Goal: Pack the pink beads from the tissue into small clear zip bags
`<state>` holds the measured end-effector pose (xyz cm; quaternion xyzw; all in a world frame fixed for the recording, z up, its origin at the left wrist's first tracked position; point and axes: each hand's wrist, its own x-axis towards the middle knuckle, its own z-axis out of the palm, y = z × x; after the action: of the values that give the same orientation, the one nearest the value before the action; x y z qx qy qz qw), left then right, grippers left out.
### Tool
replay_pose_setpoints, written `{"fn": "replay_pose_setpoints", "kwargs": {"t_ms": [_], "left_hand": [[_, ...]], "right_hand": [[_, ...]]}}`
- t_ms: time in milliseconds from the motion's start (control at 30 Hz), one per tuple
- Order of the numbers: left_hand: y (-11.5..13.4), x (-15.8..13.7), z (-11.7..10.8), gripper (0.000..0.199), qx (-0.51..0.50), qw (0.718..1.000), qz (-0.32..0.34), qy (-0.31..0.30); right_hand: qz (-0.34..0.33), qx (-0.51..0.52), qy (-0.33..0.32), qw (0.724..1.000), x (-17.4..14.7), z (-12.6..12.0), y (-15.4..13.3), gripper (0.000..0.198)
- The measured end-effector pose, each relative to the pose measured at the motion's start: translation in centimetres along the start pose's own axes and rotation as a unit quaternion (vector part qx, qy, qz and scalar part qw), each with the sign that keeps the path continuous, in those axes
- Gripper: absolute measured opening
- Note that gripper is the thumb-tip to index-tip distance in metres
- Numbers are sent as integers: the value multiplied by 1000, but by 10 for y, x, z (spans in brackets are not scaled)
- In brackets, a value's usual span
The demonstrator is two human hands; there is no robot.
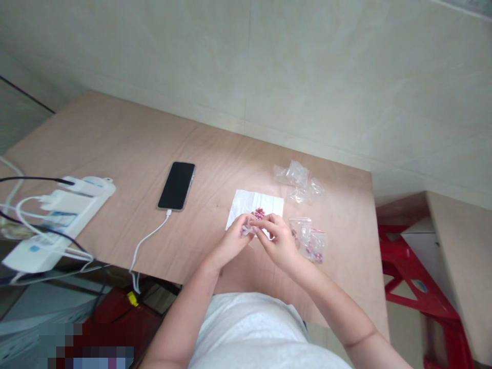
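My left hand [235,233] is closed around a small clear plastic bag [247,226], which looks crumpled. The fingers of my right hand [277,237] are pinched together at the bag's edge, touching it beside my left fingertips. Just beyond my hands, a cluster of small pink beads [260,213] lies on a white sheet of paper [249,200]; my hands hide the sheet's near part. To the right of my right hand lie clear zip bags [315,243] with a few pink pieces inside.
Several crumpled clear bags [298,179] lie farther back on the wooden table [215,169]. A phone [177,185] with a white charging cable [145,237] is at the left. A white power strip [77,220] with plugs sits at the left edge. A red stool [423,287] stands right of the table.
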<state>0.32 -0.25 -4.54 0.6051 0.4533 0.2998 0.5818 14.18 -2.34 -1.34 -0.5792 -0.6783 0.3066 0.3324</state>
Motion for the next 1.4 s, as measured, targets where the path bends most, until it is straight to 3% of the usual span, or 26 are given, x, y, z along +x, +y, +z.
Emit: {"fn": "replay_pose_setpoints", "kwargs": {"t_ms": [167, 367, 600, 733, 867, 967, 1100, 1200, 1400], "left_hand": [[-5, -1, -1, 22, 9, 999, -39, 8], [-3, -4, -3, 17, -2, 999, -49, 11], [-4, -3, -3, 17, -10, 998, -59, 14], [-7, -2, -1, 21, -4, 998, -62, 9], [-8, 0, 2, 24, -7, 999, -48, 3], [-10, 0, 2, 24, -14, 999, -41, 9], [-16, -2, -2, 23, -11, 998, -58, 13], [-18, -3, -3, 22, 0, 997, -67, 23], [-14, -4, -5, 20, 15, 998, -61, 25]], "right_hand": [[77, -34, 52, 995, 7, 9, 47, 13], [137, -81, 30, 987, 8, 27, 85, 19], [133, -70, 24, 988, 11, 21, 75, 11], [103, -10, 53, 993, 11, 8, 44, 12], [36, 15, 34, 999, 7, 5, 12, 13], [21, 11, 10, 1000, 5, 7, 4, 15], [58, 20, 26, 998, 8, 8, 18, 18], [119, -40, 61, 990, 15, 16, 44, 15], [154, -92, 25, 983, 24, 34, 82, 9]]}}
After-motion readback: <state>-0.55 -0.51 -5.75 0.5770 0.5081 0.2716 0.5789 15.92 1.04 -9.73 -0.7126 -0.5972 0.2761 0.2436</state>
